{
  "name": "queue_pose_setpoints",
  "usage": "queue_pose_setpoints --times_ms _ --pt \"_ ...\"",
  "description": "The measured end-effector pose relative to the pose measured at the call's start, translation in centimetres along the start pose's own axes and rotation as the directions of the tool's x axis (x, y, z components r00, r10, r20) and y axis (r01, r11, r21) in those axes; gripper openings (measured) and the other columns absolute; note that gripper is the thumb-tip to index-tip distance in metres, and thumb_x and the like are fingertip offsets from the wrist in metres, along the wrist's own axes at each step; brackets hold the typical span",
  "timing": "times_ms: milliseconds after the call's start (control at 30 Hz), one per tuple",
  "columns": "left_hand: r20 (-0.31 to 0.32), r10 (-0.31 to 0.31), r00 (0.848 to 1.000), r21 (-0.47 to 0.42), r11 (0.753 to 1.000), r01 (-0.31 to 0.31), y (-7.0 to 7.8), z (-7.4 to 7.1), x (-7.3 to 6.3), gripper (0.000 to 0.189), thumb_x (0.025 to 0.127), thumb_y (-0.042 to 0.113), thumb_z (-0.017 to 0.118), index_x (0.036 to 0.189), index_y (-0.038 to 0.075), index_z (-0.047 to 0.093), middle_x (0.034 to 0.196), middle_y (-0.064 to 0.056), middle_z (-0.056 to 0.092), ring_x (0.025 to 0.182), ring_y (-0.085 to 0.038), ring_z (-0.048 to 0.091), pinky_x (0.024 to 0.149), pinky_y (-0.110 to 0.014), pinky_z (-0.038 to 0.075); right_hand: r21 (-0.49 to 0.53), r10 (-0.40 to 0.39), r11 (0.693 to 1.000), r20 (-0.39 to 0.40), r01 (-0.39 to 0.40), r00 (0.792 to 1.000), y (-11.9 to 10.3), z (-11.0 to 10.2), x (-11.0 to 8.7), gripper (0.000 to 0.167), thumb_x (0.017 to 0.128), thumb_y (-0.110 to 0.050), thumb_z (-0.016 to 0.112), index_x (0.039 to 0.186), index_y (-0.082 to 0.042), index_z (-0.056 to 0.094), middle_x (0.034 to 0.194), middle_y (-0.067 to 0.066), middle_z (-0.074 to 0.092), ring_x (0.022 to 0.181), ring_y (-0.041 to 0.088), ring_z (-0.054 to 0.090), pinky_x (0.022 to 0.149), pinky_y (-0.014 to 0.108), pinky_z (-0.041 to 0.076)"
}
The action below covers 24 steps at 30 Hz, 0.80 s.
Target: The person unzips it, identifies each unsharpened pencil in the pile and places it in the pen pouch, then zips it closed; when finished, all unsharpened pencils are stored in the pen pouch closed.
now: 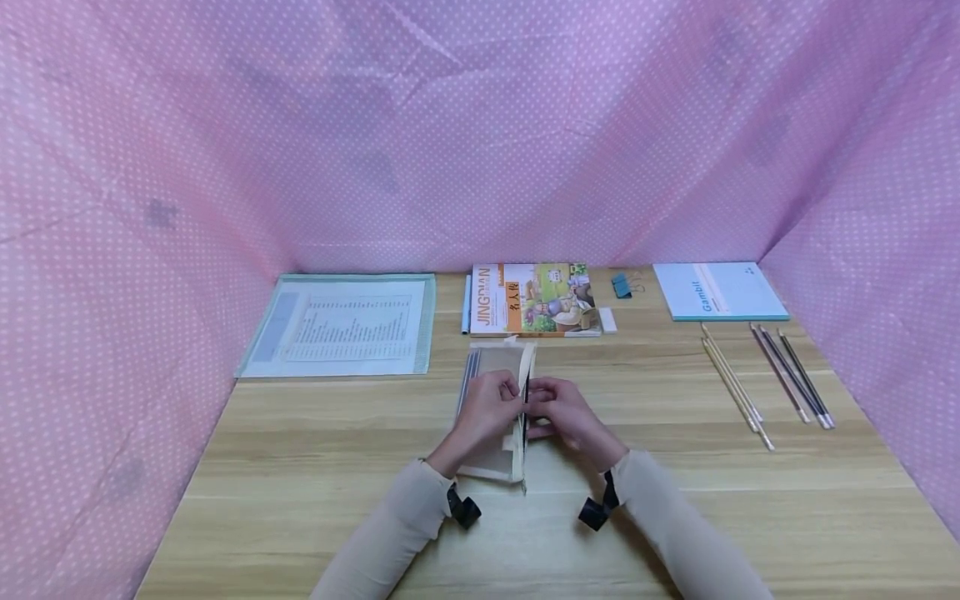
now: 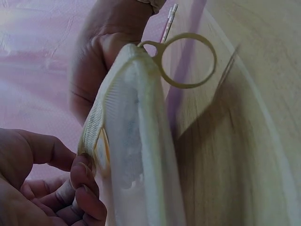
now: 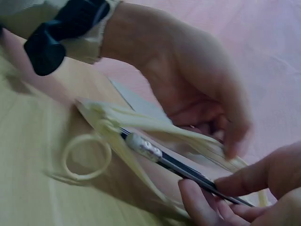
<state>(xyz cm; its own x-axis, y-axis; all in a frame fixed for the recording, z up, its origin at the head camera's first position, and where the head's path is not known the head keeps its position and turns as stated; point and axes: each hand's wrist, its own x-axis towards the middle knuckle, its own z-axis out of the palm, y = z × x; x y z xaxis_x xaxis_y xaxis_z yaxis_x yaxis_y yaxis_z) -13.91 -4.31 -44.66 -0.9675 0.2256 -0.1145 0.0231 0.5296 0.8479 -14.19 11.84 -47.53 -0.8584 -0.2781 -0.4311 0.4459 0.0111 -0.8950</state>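
Note:
A translucent pencil case (image 1: 487, 460) with cream edging lies in the middle of the wooden table, its zip side facing right. My left hand (image 1: 489, 410) pinches the cream zip edge of its opening, fingertips bent over the band. On the other side my right hand (image 1: 567, 414) grips a dark pencil (image 3: 178, 169) between thumb and fingers. That pencil runs along the parted opening, its white eraser end towards the corner with the cream ring pull (image 2: 215, 61). Its far end is hidden by the right fingers. Grey-blue stripes show along the case's left side.
A zip document pouch (image 1: 352, 329) with a printed sheet lies back left. Behind the case are a stacked magazine (image 1: 536, 300), a white eraser (image 1: 607, 320) and a teal binder clip (image 1: 622, 286). Rightward lie a blue notebook (image 1: 720, 292), light pencils (image 1: 731, 379) and dark pencils (image 1: 795, 379).

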Motion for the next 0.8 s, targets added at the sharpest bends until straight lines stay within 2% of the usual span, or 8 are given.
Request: queue_pose_setpoints --times_ms 100,200,300,433,600,800 --pt "0.004 -0.007 1.000 -0.004 1.000 0.007 0.1 0.0 0.0 0.007 0.084 0.005 0.069 0.079 0.006 0.064 0.059 0.004 0.053 0.050 -0.007 0.046 0.045 -0.020 0.033 -0.045 0.001 0.999 -0.054 -0.003 0.999 0.0 0.7 0.1 0.046 0.093 0.009 0.051 0.138 0.010 0.043 0.094 0.006 0.063 0.078 0.012 0.065 0.063 0.033 0.061" --pt "-0.001 -0.002 1.000 -0.004 1.000 0.002 0.1 0.0 0.1 0.009 0.084 0.006 0.071 0.078 0.006 0.064 0.058 0.004 0.053 0.050 -0.007 0.046 0.046 -0.020 0.033 -0.084 0.017 0.996 -0.074 -0.024 0.997 0.0 1.1 0.0 0.045 0.094 0.008 0.051 0.139 0.009 0.044 0.101 0.013 0.064 0.081 0.014 0.065 0.064 0.033 0.061" --pt "0.000 -0.001 1.000 -0.005 1.000 0.001 0.1 0.0 0.0 0.011 0.085 0.008 0.073 0.078 0.006 0.064 0.058 0.004 0.053 0.051 -0.007 0.046 0.046 -0.020 0.033 -0.107 0.039 0.993 -0.068 -0.046 0.997 0.0 1.1 -0.2 0.043 0.097 0.005 0.050 0.139 0.008 0.046 0.110 0.019 0.066 0.084 0.015 0.066 0.067 0.033 0.062" --pt "0.005 -0.006 1.000 -0.002 1.000 0.006 0.1 -0.1 0.0 0.008 0.084 0.006 0.071 0.079 0.006 0.064 0.059 0.003 0.054 0.050 -0.008 0.046 0.046 -0.020 0.033 -0.110 0.055 0.992 -0.051 -0.060 0.997 -0.2 0.8 -0.7 0.040 0.099 0.000 0.048 0.139 0.006 0.047 0.109 0.018 0.069 0.083 0.015 0.069 0.071 0.035 0.062" --pt "0.006 0.001 1.000 0.006 1.000 -0.001 0.1 -0.2 0.1 0.006 0.082 0.003 0.068 0.079 0.006 0.065 0.063 0.000 0.057 0.053 -0.009 0.049 0.048 -0.020 0.036 -0.128 0.049 0.990 -0.035 -0.053 0.998 -0.9 -0.9 -1.8 0.042 0.100 -0.005 0.050 0.140 0.005 0.046 0.108 0.019 0.070 0.084 0.016 0.071 0.077 0.037 0.062" --pt "-0.003 0.020 1.000 0.003 1.000 -0.020 0.1 -0.2 0.0 0.005 0.082 0.001 0.068 0.079 0.005 0.066 0.063 -0.002 0.061 0.052 -0.009 0.051 0.047 -0.019 0.037 -0.213 0.000 0.977 -0.070 -0.015 0.998 -2.1 -5.0 -3.5 0.048 0.100 -0.012 0.053 0.144 0.004 0.043 0.117 0.021 0.065 0.093 0.018 0.071 0.080 0.037 0.061"
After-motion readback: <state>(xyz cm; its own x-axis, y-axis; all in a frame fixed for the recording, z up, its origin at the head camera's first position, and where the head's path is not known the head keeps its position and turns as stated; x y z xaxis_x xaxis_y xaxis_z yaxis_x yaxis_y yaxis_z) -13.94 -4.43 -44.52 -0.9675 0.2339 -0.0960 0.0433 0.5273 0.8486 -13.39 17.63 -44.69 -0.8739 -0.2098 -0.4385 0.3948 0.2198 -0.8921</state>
